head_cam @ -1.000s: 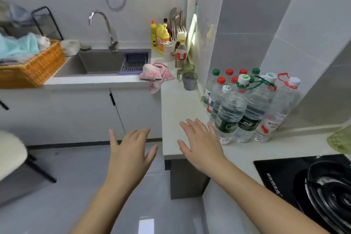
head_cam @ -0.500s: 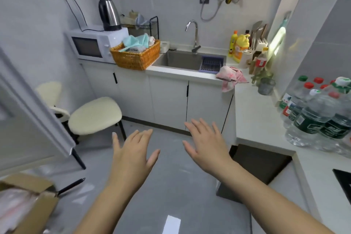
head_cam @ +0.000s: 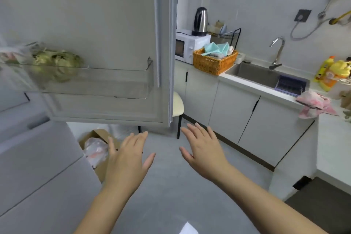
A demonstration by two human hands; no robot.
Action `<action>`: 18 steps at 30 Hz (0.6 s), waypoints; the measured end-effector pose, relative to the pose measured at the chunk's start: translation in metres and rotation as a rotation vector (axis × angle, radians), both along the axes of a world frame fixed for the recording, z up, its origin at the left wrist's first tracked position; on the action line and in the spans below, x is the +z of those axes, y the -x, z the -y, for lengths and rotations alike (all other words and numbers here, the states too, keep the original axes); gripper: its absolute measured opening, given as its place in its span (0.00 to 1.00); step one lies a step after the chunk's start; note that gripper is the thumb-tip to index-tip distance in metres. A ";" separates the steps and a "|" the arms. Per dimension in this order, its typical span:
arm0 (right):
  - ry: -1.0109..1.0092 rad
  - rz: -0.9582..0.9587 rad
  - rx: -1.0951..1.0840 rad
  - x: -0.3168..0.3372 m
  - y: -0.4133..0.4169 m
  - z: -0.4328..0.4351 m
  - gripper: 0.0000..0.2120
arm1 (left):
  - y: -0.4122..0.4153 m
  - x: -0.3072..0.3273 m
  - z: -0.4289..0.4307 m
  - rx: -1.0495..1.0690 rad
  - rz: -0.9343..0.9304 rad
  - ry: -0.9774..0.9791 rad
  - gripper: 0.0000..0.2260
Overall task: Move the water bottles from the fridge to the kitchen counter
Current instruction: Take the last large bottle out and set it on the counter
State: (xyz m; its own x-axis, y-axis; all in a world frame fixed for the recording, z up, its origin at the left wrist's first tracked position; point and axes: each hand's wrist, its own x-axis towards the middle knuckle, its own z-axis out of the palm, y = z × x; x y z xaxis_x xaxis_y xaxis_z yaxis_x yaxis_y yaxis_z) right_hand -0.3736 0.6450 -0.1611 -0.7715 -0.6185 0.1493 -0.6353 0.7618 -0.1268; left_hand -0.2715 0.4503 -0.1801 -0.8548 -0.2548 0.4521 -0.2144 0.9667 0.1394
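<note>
Fridge door (head_cam: 106,24) now far closer, pale, open – left hand (head_cam: 126,159), right hand (head_cam: 204,153), each grip wide, empty

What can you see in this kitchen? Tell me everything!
fridge door: one, pale grey, open at left
greens: one bag, green, door shelf
microwave: one, white, counter
kettle: one, black and silver, on microwave
basket: one, orange, beside sink
tap: one, silver, over sink
cloth: one, pink, counter edge
soap bottles: two, yellow, right of sink
stool: one, cream, behind door
box: one, brown, floor
left grip: one, bare, open, over floor
right grip: one, bare, open, over floor
</note>
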 end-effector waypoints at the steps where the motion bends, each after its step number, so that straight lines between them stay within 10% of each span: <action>1: -0.013 0.015 0.041 -0.001 0.001 0.011 0.31 | -0.005 -0.001 0.007 0.025 0.001 -0.017 0.25; 18: -0.017 -0.023 0.335 -0.007 -0.050 0.217 0.26 | -0.103 -0.004 0.170 0.351 0.068 -0.088 0.26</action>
